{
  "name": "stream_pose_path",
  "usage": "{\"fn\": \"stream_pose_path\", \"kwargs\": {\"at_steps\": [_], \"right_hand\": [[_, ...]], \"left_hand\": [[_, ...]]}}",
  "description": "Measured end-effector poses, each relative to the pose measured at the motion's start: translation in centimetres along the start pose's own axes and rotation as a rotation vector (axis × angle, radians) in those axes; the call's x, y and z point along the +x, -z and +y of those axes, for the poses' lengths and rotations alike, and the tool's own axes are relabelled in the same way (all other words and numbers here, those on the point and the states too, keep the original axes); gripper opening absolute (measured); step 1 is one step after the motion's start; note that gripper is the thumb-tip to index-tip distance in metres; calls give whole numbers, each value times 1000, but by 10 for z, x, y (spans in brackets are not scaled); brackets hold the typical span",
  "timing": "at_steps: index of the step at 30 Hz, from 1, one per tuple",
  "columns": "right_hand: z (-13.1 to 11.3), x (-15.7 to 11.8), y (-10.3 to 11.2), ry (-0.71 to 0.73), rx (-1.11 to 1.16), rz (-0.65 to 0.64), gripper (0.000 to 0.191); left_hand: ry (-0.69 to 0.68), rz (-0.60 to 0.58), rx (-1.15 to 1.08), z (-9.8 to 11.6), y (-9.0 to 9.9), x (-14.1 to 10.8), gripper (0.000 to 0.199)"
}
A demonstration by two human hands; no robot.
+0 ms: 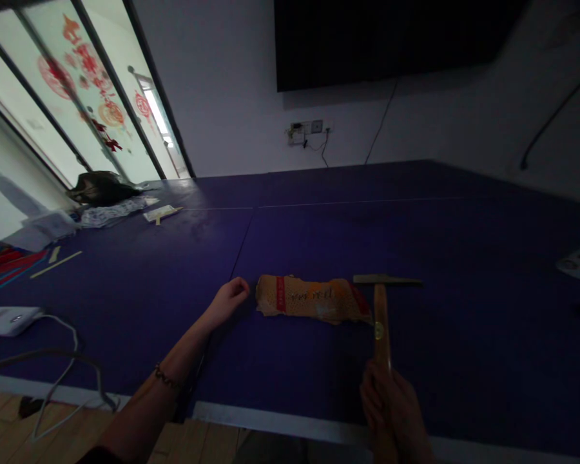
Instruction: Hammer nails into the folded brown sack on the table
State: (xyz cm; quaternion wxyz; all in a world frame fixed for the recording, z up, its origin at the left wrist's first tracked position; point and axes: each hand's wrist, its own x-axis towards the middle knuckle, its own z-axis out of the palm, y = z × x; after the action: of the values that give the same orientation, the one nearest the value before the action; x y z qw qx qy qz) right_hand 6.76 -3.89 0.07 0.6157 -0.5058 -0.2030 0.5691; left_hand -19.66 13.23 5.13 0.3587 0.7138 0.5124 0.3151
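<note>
A hammer (381,322) with a wooden handle and a slim metal head is gripped in my right hand (394,403), its head raised toward the far side. Just left of the hammer lies a ragged, torn piece of brown cardboard (314,299) with red bands and dark marks along its middle. My left hand (228,301) rests by the cardboard's left end, a small gap away. Its fingers are curled together, and whatever may be in them is hidden.
The purple table (174,283) has seams across it. A white device (12,320) with a cable (70,341) sits at the left front. Red and blue items (9,264), a wooden stick (55,265) and a black bag (101,187) lie farther left. A screen (391,38) hangs on the wall.
</note>
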Motion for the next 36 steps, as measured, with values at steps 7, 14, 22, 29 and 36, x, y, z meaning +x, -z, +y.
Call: {"fn": "stream_pose_path", "kwargs": {"at_steps": [7, 14, 22, 29, 36], "right_hand": [[2, -2, -3, 43, -93, 23, 42], [4, -4, -7, 94, -204, 14, 41], [1, -4, -9, 111, -313, 44, 43], [4, -1, -5, 77, -311, 55, 45], [2, -4, -7, 99, -341, 50, 45]], "left_hand": [[-102, 43, -138, 9, -35, 9, 11], [-146, 95, 13, 9, -62, 23, 14], [-202, 40, 196, 4, -78, 19, 9], [-256, 10, 224, 3, -81, 16, 7], [-307, -19, 233, 5, -82, 15, 6]]}}
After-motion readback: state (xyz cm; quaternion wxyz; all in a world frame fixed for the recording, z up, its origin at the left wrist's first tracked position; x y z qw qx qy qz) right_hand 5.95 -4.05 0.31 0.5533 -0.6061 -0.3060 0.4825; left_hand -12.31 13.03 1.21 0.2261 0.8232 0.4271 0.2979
